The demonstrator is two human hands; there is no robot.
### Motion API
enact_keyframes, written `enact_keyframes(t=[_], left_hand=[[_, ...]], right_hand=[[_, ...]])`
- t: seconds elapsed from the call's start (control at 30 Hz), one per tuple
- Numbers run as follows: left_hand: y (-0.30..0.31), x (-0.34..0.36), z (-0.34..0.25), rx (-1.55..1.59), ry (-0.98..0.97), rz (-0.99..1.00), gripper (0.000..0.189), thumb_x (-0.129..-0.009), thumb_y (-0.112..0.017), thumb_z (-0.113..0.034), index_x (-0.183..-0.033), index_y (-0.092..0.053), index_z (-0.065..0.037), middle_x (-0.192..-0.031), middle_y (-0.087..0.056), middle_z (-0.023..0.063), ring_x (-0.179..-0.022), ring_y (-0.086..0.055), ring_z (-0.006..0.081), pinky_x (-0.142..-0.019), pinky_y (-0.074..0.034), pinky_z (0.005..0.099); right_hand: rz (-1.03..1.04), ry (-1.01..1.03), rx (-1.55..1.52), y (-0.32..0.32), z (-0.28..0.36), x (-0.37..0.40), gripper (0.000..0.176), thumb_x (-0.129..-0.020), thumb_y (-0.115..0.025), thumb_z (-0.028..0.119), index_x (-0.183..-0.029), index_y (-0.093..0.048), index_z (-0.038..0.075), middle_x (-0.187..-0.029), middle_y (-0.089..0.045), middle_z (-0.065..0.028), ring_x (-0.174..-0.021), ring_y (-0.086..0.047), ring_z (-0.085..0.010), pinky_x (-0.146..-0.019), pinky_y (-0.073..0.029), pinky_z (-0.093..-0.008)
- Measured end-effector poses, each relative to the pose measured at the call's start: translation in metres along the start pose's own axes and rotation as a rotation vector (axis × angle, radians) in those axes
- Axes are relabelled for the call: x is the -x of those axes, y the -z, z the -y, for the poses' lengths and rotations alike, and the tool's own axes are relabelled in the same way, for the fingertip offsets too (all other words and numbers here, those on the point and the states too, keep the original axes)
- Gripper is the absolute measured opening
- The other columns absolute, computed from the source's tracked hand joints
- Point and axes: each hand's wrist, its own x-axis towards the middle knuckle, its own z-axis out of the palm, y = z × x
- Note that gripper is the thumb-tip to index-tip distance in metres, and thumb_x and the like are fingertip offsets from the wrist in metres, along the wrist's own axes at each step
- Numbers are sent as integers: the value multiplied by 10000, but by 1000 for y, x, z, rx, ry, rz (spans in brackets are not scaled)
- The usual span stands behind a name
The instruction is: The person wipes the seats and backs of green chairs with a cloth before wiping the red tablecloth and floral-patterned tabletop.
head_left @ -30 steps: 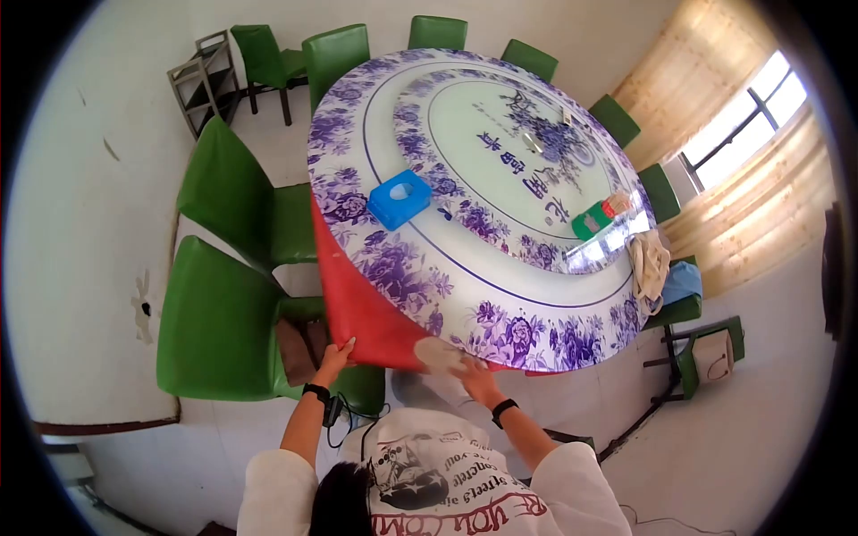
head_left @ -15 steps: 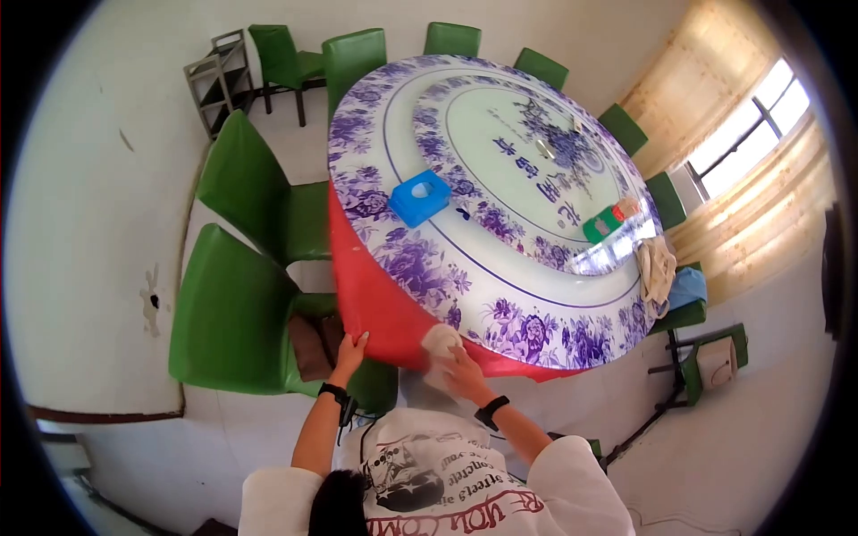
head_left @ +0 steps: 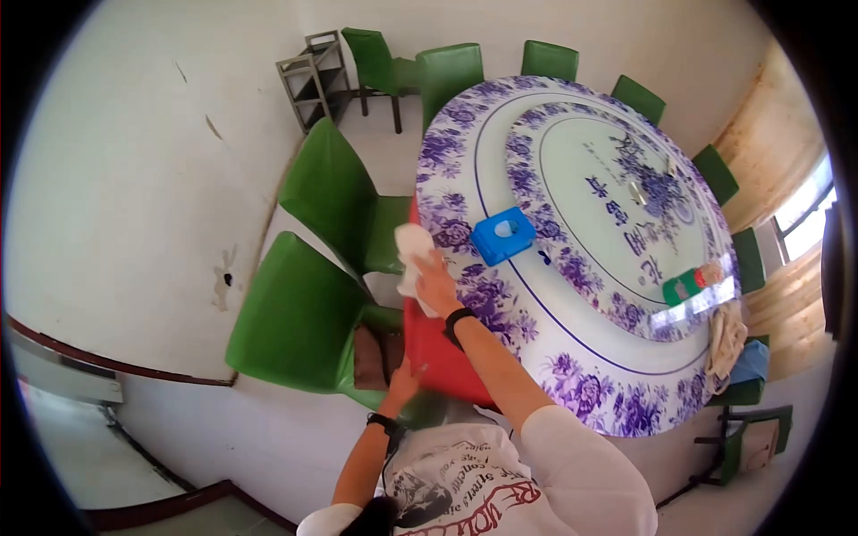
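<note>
My right hand (head_left: pixel 435 284) is closed on a white cloth (head_left: pixel 413 255), held against the left side of the round table where the red tablecloth (head_left: pixel 438 353) hangs. Lower down, my left hand (head_left: pixel 405 382) is at the edge of that red tablecloth, its fingers closed on the fabric and a little blurred. Purple flowers decorate the tabletop (head_left: pixel 496 299). A blue tissue box (head_left: pixel 503 237) stands on it, right of my right hand. Beside my left hand, a brown bag (head_left: pixel 369 357) rests on a green chair (head_left: pixel 290 313).
More green chairs (head_left: pixel 335 192) stand around the table. On the turntable (head_left: pixel 581 179) lies a green and red item (head_left: pixel 684 286). A beige cloth (head_left: pixel 726 344) lies at the right edge. A metal rack (head_left: pixel 313 82) stands by the wall.
My right hand has moved the white cloth from the table's near edge up along its left side. My left hand stays low by the red tablecloth. My view has turned left.
</note>
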Motion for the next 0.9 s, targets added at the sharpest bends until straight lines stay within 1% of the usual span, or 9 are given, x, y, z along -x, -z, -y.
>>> enact_keyframes(t=[0.13,0.23,0.37,0.43,0.53,0.67,0.73,0.8,0.9], left_hand=[[-15,-9,44,70,-61,-58,652,-887,-630,-252,-1393,-294,-15,-1115,-626,205,-1000,-625,310,-842,-480,369],[-28,-24,76,116,-73,-38,595,-880,-644,-258,-1336,-366,5,-1135,-621,179,-1018,-615,274,-854,-473,357],[-25,-23,63,172,11,67,485,-874,-652,-249,-1236,-458,9,-1096,-628,170,-997,-614,263,-847,-473,350],[-22,-25,46,141,23,88,459,-871,-656,-253,-1202,-484,15,-1071,-634,171,-980,-617,267,-837,-475,350],[-25,-25,49,111,55,139,453,-864,-663,-276,-1171,-510,20,-1049,-640,181,-967,-621,281,-824,-477,360],[-20,-32,43,47,123,209,454,-856,-669,-318,-1132,-544,21,-1019,-641,199,-953,-624,284,-810,-477,367],[-20,-27,52,-6,127,188,445,-859,-657,-343,-1105,-560,16,-989,-643,208,-918,-623,311,-787,-478,381],[-36,-31,94,-23,15,93,433,-865,-633,-376,-1061,-580,6,-947,-649,219,-855,-620,370,-749,-478,409],[-27,-31,78,-145,263,270,425,-856,-634,-406,-925,-587,11,-871,-633,224,-778,-600,383,-691,-466,428]], right_hand=[[223,17,100,-30,-32,35,458,-793,-535,99,-1242,-551,185,-1321,-404,-197,-1104,-487,-456,-868,-496,-452],[174,320,160,-18,-39,78,421,-786,-546,98,-1202,-575,161,-1273,-438,-185,-1077,-507,-425,-841,-508,-412],[612,71,115,59,-31,157,426,-786,-568,124,-1208,-577,182,-1232,-491,-174,-1044,-540,-372,-827,-511,-394],[476,125,36,103,-29,191,422,-795,-580,151,-1214,-585,203,-1276,-487,-166,-983,-572,-378,-829,-511,-394],[675,-104,-20,136,-40,238,296,-851,-543,177,-1134,-626,204,-1217,-535,-154,-1073,-543,-357,-874,-478,-421],[703,-77,-137,132,-51,221,378,-794,-581,117,-1162,-627,195,-1221,-560,-162,-1071,-556,-358,-878,-487,-430],[721,-29,-157,135,-25,166,380,-791,-574,101,-1157,-630,189,-1198,-575,-168,-1111,-537,-349,-895,-476,-439],[537,148,-283,126,-8,111,401,-791,-562,92,-1178,-619,181,-1228,-556,-187,-1120,-530,-364,-929,-457,-432],[279,189,-293,73,-10,47,426,-791,-547,76,-1201,-605,177,-1281,-512,-209,-1136,-516,-380,-973,-432,-423]])
